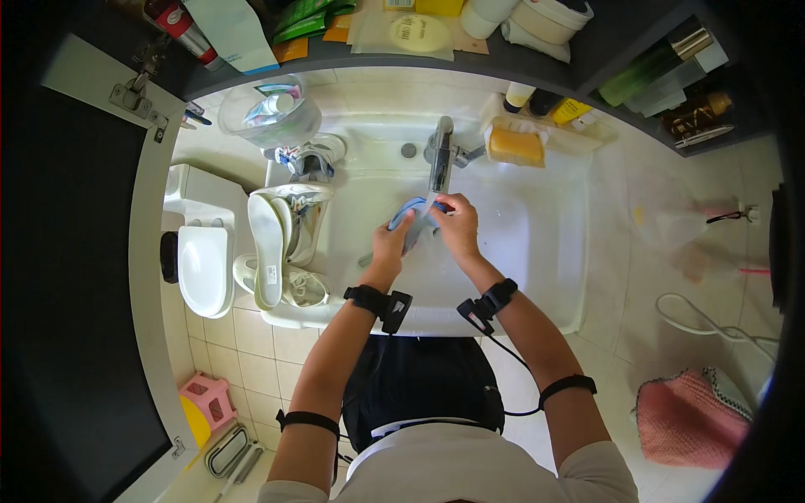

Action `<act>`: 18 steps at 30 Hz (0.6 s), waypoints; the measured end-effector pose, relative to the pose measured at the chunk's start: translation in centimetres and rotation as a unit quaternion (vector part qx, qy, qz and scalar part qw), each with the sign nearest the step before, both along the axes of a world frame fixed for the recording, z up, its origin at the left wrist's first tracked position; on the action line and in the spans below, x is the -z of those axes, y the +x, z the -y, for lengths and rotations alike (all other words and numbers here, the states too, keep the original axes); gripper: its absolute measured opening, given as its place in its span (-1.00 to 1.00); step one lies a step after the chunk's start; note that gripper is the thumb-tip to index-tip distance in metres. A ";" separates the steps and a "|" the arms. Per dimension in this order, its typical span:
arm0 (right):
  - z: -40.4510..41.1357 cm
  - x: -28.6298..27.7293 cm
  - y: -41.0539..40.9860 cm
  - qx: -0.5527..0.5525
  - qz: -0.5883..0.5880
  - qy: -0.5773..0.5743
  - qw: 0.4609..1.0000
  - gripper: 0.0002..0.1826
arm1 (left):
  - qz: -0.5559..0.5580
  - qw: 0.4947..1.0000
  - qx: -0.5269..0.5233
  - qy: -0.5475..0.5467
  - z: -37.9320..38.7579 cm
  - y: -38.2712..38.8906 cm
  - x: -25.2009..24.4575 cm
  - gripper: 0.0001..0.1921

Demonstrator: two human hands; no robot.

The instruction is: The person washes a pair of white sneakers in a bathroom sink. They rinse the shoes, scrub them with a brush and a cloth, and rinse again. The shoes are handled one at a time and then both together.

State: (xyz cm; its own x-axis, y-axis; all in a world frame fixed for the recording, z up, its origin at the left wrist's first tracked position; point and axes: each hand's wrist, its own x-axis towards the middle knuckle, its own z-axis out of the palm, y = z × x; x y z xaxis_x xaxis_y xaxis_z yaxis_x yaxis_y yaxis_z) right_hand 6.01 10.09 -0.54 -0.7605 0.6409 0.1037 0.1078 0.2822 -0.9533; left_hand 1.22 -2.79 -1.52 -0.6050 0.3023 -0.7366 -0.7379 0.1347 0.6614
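Observation:
My left hand (388,246) and my right hand (459,225) both grip a blue-edged, greyish item (412,221) low over the white sink basin (528,251). My fingers hide much of it, so its exact kind cannot be told. Water (429,204) runs onto the item from the chrome faucet (442,154) just above. On the basin's left side, pale insoles (269,254) rest against a light-coloured shoe (308,220). More shoes lie there: a white laced one (306,286) towards me and a grey-white one with blue parts (314,157) farther back.
A clear plastic tub (270,122) stands at the back left, and a yellow sponge (517,146) at the back right. Overhead, a crowded cabinet shelf (371,56) spans the top, its mirror door (75,270) swung out at left. A white toilet (204,264) sits beyond the shoes.

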 end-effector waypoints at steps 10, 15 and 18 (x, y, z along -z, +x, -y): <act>1.8 -2.4 1.2 -0.150 0.029 0.121 0.981 -0.75 | 0.118 0.917 -0.147 0.353 -1.7 0.6 -0.3 -0.70; -0.6 -0.1 1.8 -0.164 0.023 0.013 0.986 -0.70 | -0.003 0.961 -0.081 0.265 -1.8 0.7 0.3 -0.73; -0.4 -0.1 0.9 -0.083 0.034 -0.014 0.996 -0.69 | -0.070 0.962 -0.053 0.260 -1.6 0.4 1.0 -0.73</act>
State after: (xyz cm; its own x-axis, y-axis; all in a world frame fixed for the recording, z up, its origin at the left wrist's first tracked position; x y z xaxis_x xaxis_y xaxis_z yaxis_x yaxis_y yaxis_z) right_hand 6.90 10.53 -0.42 -0.8609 0.5078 0.0320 0.1271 0.2755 -0.9529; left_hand 1.58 -1.14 -2.53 -0.7350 0.5387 -0.4118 -0.6282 -0.3122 0.7127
